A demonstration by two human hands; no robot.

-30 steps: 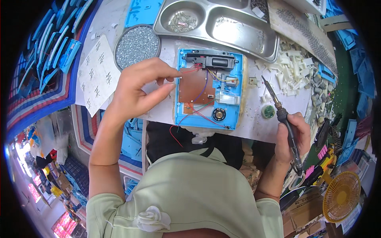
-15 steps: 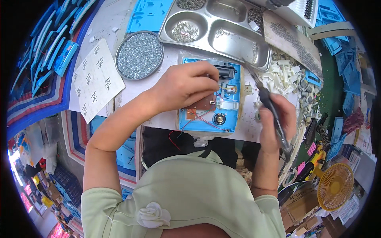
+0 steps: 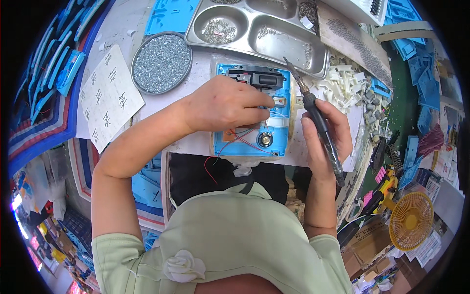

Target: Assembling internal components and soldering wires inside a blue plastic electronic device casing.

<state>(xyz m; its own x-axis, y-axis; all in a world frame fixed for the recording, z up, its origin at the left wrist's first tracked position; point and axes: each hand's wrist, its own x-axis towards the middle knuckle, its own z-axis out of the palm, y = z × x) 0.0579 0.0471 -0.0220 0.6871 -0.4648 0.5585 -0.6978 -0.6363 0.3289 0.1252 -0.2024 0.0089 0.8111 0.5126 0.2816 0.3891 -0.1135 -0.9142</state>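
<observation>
My left hand [image 3: 230, 105] is closed over an open blue plastic housing [image 3: 247, 149], thumb and fingertips brought together above its middle; what they pinch is hidden. Inside the housing are a round speaker [image 3: 265, 140], a black compartment [image 3: 269, 80], part of a brown board [image 3: 229, 135] and thin wires. One red wire [image 3: 210, 171] trails over the near edge. My right hand [image 3: 341, 134] grips a soldering iron [image 3: 320, 122] by its dark handle. Its metal tip points up and away, beyond the housing's right side, touching nothing visible.
A round dish [image 3: 162, 63] of small metal pieces stands left of the housing. Behind is a steel compartment tray [image 3: 250, 24] with small hardware. White plastic parts [image 3: 342, 90] are heaped at right, near a board of small pieces [image 3: 355, 41]. A paper sheet [image 3: 113, 93] lies left.
The soldering iron has moved left, closer to the housing, and looks sharper. My left fingertips have shifted slightly lower over the housing. The whole view has shifted a little.
</observation>
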